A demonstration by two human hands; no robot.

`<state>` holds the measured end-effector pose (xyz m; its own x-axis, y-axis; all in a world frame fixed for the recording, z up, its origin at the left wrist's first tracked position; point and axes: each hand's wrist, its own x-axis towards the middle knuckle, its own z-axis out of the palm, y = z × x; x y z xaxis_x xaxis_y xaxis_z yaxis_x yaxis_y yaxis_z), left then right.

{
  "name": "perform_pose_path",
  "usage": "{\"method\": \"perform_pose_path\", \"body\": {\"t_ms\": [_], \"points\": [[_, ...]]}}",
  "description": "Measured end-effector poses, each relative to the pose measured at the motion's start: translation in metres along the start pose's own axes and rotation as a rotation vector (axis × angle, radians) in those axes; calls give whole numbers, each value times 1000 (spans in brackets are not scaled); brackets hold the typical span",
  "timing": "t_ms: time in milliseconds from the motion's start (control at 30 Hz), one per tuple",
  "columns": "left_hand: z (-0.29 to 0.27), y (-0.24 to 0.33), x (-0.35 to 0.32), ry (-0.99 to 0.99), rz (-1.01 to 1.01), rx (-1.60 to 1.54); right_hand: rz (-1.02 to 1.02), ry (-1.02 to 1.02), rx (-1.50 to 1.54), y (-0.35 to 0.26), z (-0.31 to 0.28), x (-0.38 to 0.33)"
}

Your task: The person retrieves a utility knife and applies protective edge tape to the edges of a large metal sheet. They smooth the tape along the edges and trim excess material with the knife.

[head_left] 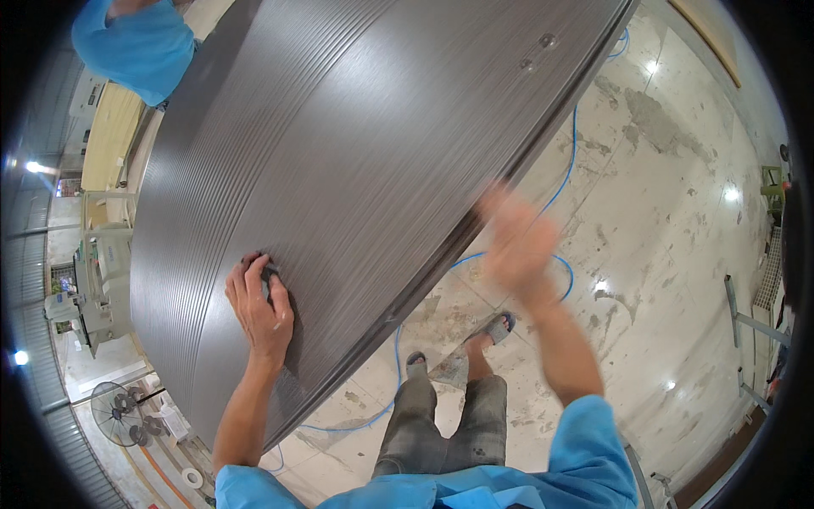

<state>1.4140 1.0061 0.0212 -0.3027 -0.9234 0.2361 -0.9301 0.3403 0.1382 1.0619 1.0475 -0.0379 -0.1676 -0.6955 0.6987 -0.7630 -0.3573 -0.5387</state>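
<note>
A large grey-brown panel [365, 161] with a fine streaked grain and a band of raised lines lies in front of me, its long edge running from lower left to upper right. Resting on its face near that edge, my left hand [261, 301] is closed, fingers curled around a small dark object [270, 276] that is mostly hidden. My right hand [519, 242] is smeared by motion at the panel's long edge, its fingertips by the rim. Whether it holds anything does not show.
Another person in a blue sleeve [136, 51] stands at the panel's far left. A blue hose [573, 153] loops over the stained floor [661, 254] beneath the edge. A black fan [117, 414] is at lower left, metal frames [759, 327] at right.
</note>
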Motion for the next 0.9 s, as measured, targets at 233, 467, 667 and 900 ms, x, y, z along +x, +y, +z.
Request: {"method": "perform_pose_path", "body": {"t_ms": [233, 467, 667, 900], "points": [[-6, -5, -2, -21, 59, 7, 197, 195, -332, 38, -1, 42], [-9, -7, -12, 75, 197, -44, 81, -30, -3, -191, 83, -120], [-19, -39, -35, 88, 325, -267, -69, -85, 85, -368, 122, -196], [-87, -241, -184, -56, 445, -100, 193, 307, -457, -216, 94, -117]]}}
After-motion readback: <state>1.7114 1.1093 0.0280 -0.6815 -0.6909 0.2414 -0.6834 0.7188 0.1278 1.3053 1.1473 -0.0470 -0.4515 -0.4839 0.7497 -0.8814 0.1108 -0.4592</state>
